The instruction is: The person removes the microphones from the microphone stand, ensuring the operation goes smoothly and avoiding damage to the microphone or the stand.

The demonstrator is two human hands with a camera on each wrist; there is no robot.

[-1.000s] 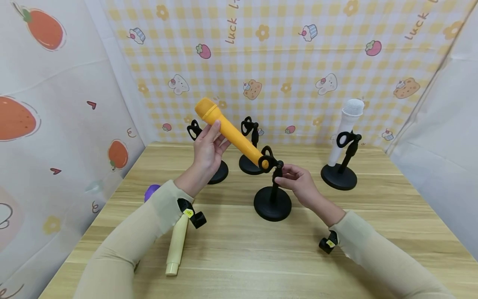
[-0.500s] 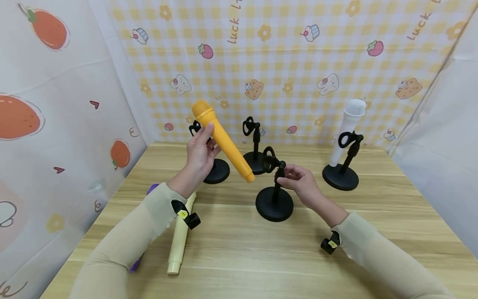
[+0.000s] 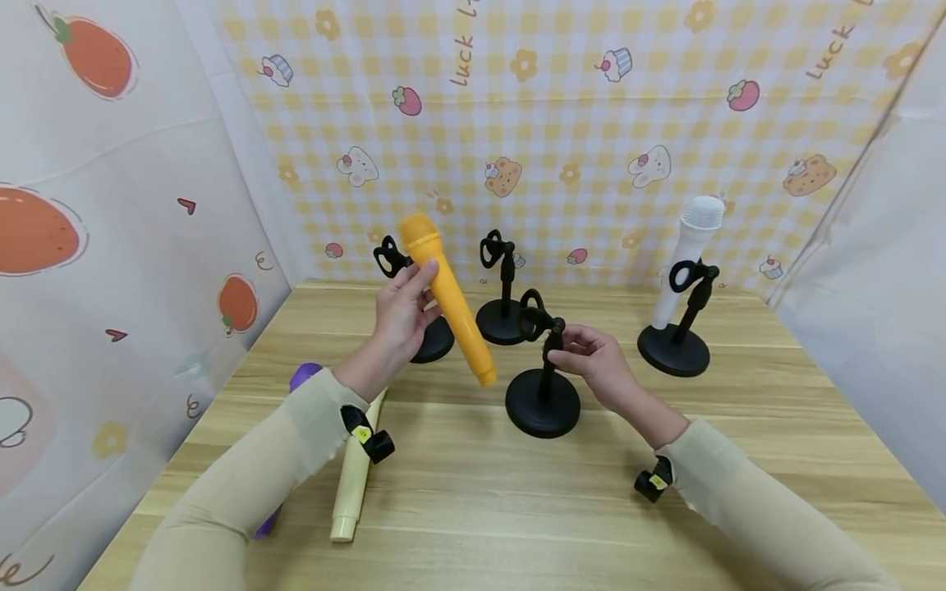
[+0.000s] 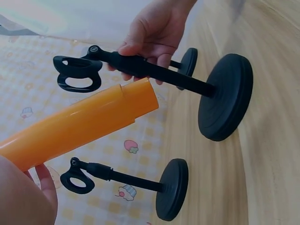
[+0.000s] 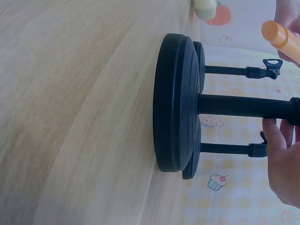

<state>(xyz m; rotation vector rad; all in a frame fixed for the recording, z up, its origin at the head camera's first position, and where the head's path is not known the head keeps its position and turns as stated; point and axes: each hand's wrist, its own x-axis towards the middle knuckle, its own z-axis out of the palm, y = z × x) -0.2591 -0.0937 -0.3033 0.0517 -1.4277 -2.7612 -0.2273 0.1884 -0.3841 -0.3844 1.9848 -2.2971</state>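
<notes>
The left hand [image 3: 401,316] grips the orange toy microphone [image 3: 447,297] near its head, tilted in the air just left of the nearest black stand [image 3: 542,371]. The right hand [image 3: 591,361] pinches that stand's post below its empty clip, on the wooden table [image 3: 517,509].

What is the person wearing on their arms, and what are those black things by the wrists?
Both arms have long, snug beige sleeves reaching the wrists. Each wrist carries a small black clip-like device with a yellow tag: one on the left, one on the right. The hands are bare.

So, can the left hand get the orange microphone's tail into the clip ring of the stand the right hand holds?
Probably yes: the orange plastic microphone hangs just left of the black clip ring, nothing between them, and the right hand steadies the post.
</notes>
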